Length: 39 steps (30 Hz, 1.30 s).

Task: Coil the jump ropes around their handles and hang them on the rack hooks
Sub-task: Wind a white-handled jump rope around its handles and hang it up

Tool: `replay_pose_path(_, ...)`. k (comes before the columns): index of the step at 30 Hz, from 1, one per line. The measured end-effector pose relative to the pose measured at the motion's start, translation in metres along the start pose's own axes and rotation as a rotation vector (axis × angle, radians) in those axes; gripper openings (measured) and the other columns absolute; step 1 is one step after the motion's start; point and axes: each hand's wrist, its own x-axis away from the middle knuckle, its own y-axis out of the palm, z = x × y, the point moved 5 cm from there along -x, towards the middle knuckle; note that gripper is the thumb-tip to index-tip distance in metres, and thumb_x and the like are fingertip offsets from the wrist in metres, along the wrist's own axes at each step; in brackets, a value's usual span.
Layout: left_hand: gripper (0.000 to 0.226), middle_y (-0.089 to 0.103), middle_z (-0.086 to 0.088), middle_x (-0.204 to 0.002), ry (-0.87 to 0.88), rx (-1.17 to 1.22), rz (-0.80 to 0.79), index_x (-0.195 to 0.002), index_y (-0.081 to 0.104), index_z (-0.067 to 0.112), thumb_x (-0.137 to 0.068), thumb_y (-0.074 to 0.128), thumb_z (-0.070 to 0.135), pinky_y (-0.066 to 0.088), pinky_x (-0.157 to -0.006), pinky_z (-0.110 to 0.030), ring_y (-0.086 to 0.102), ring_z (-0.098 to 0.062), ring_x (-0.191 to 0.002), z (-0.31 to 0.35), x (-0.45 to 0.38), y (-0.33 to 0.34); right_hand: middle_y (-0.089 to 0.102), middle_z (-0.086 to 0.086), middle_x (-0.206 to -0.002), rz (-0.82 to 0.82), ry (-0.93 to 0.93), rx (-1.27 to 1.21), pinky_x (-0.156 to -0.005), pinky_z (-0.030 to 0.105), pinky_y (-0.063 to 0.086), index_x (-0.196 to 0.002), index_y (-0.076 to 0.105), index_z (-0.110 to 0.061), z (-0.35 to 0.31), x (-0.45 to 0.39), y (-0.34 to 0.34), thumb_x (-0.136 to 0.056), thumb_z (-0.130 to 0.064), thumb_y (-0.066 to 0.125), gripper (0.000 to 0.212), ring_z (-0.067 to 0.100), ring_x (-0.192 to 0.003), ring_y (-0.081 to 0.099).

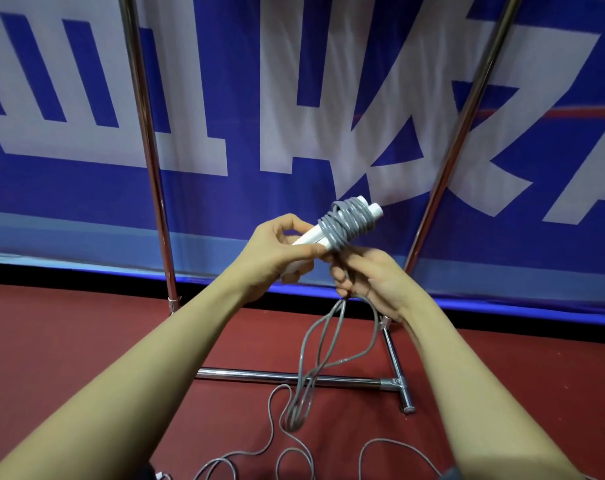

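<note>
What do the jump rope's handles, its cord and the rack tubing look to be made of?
Handles: smooth white, matte, likely plastic.
Cord: grey, flexible, slightly glossy, looks like PVC or rubber-coated; it coils tightly and loops loosely below.
Rack tubing: polished chrome-look metal, with mirror-like highlights and reflections.

Both my arms are bare the whole way along what shows. My left forearm [155, 358] comes in from about 7 o'clock and my right forearm [467, 375] from about 5 o'clock. Both are smooth, slim and stretched long by the wide lens. My left hand [277, 251], just left of centre, has bare fingers, and its thumbnail [317, 250] is cut short and plain. My right hand [370, 278], just right of centre, is bare too, with a small dark mark [367, 292] near the heel of the palm. I cannot tell whether that is a crease. Dark patches [450, 474] sit at the bottom edge by each elbow, towards 6 o'clock. They are too cropped for me to tell whether they are clothing.
</note>
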Motion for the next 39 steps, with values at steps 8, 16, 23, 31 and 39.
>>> replay_pose_path(8, 0.018, 0.063, -0.004, -0.070, 0.045, -0.240, 0.263, -0.089, 0.060, 0.002, -0.081, 0.075, 0.007, 0.036, -0.043, -0.023, 0.052, -0.011, -0.044, -0.004, -0.003, -0.008, 0.056, 0.004, -0.062, -0.124, 0.095, -0.047, -0.060, 0.027, 0.053, -0.100, 0.057, -0.001, 0.008, 0.003, 0.011, -0.096, -0.001, 0.047, 0.012, 0.015, -0.053, 0.054)
replay_pose_path(16, 0.015, 0.063, 0.000, -0.073, 0.111, -0.302, 0.461, -0.083, 0.062, 0.007, -0.081, 0.076, 0.011, 0.040, -0.045, -0.017, 0.057, -0.008, -0.046, -0.013, -0.006, -0.028, 0.060, 0.005, -0.065, -0.182, 0.155, -0.171, -0.060, 0.025, 0.054, -0.105, 0.059, 0.002, 0.016, 0.003, 0.022, -0.081, -0.006, 0.056, 0.025, 0.015, -0.054, 0.059)
replay_pose_path(23, 0.012, 0.070, 0.005, -0.084, 0.096, -0.403, 0.391, -0.087, 0.068, 0.009, -0.079, 0.076, 0.005, 0.045, -0.053, -0.015, 0.059, -0.008, -0.051, -0.022, -0.007, -0.036, 0.054, 0.000, -0.060, -0.177, 0.159, -0.221, -0.046, 0.021, 0.044, -0.109, 0.056, -0.001, 0.013, -0.001, 0.029, -0.092, 0.000, 0.042, 0.022, 0.007, -0.040, 0.043)
replay_pose_path(31, 0.017, 0.069, 0.003, -0.081, 0.053, -0.558, 0.198, -0.093, 0.069, 0.017, -0.080, 0.074, 0.008, 0.047, -0.054, -0.022, 0.060, -0.008, -0.055, -0.023, -0.005, -0.032, 0.045, -0.003, -0.055, -0.175, 0.126, -0.131, -0.034, 0.015, 0.026, -0.103, 0.062, 0.000, 0.004, 0.003, 0.021, -0.084, -0.018, 0.053, 0.027, 0.001, -0.032, 0.029)
replay_pose_path(39, 0.022, 0.063, 0.012, -0.068, -0.042, -0.784, -0.069, -0.082, 0.069, 0.025, -0.076, 0.078, 0.005, 0.044, -0.055, -0.019, 0.055, -0.013, -0.055, -0.037, -0.006, -0.028, 0.037, -0.003, -0.046, -0.251, 0.140, -0.039, -0.040, 0.021, 0.039, -0.091, 0.063, 0.002, -0.005, 0.008, 0.011, -0.074, -0.005, 0.073, 0.021, 0.008, -0.037, 0.039)
